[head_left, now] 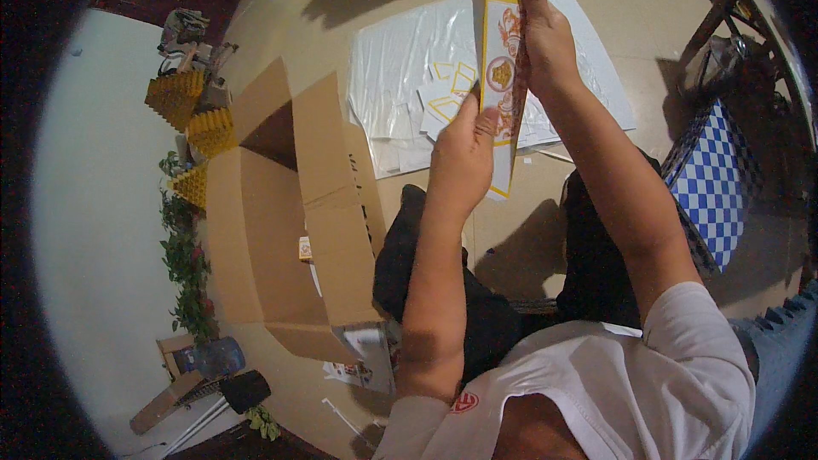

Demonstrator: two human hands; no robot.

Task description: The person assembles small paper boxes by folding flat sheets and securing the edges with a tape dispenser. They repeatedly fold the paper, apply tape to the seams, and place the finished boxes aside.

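A long flat white card (498,51) with yellow borders and an orange round emblem is held upright in front of me. My left hand (460,153) grips its lower left edge, thumb on the face near the emblem. My right hand (545,43) holds the right edge higher up, fingers stretched along it toward the top. Below the card, on the floor, a clear plastic sheet (400,60) carries a pile of similar white and yellow flat cards (443,102).
A big open cardboard box (290,213) stands on the floor at my left, flaps up. Yellow stacked pieces (192,115) and green garlands (183,255) line the wall at left. A blue-and-white checked cloth (716,187) lies at right. A water bottle (217,356) sits lower left.
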